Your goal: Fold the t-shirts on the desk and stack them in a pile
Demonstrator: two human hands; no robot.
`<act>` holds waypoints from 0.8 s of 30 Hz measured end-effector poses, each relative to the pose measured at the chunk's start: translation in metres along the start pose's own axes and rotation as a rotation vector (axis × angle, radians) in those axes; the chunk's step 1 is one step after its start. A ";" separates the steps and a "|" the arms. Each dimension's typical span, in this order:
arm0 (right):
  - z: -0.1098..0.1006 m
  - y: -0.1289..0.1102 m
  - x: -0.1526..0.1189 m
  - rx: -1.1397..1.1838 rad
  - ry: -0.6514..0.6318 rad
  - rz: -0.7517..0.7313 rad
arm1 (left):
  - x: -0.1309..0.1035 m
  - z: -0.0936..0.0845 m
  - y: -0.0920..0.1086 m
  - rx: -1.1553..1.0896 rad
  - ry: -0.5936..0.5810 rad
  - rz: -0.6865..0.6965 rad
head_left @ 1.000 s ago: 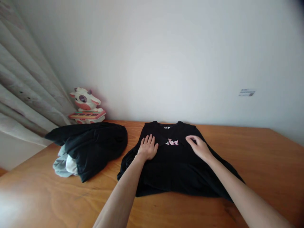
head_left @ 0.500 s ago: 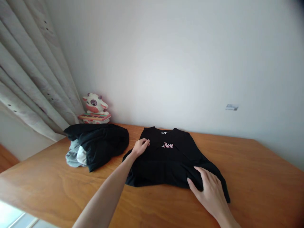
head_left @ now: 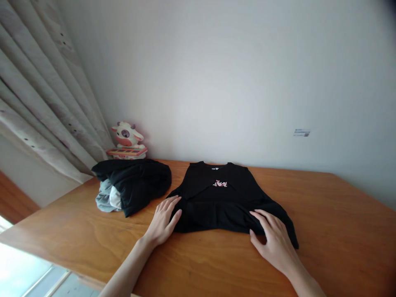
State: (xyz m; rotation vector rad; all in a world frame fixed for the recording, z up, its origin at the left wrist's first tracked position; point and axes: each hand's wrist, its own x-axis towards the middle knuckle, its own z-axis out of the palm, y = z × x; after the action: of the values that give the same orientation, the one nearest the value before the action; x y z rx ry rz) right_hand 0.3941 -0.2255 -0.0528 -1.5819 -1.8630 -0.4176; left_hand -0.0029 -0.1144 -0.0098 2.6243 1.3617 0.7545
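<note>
A black T-shirt lies on the wooden tabletop with its neckline toward the wall and a small pink-and-white print on the chest. Its lower part is folded up, and both sides spread outward. At the shirt's lower left edge rests my left hand, fingers stretched out and thumb apart. My right hand is over the lower right part, fingers slightly curved and thumb spread away from them. Neither hand visibly grips the cloth. Whether the right fingertips press on the fabric is hard to see.
Left of the shirt lies a heap of dark clothing with a grey-and-white piece under it. Behind it stands a cow-shaped toy keyboard. A curtain hangs at the left. The wooden table meets the wall at the back.
My left hand has moved from the shirt's left chest area down to its lower left edge, and its fingers have opened out. My right hand stays near the lower right. The view has shifted slightly.
</note>
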 end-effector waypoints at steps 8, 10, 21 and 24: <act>-0.002 0.005 -0.003 0.027 0.018 0.028 | 0.023 0.008 -0.021 -0.003 0.082 0.004; 0.000 0.007 -0.002 0.026 0.050 0.026 | 0.021 0.009 -0.023 -0.001 0.102 -0.023; -0.016 0.004 0.001 0.045 0.285 0.147 | 0.013 -0.001 -0.011 -0.453 0.348 -0.088; -0.022 0.002 0.000 0.098 0.291 0.186 | 0.006 -0.005 -0.012 -0.524 0.381 -0.059</act>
State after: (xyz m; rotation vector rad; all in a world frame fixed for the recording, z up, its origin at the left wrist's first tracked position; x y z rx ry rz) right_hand 0.4025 -0.2390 -0.0369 -1.5228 -1.4823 -0.4402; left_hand -0.0107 -0.1031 -0.0065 2.0919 1.1044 1.4305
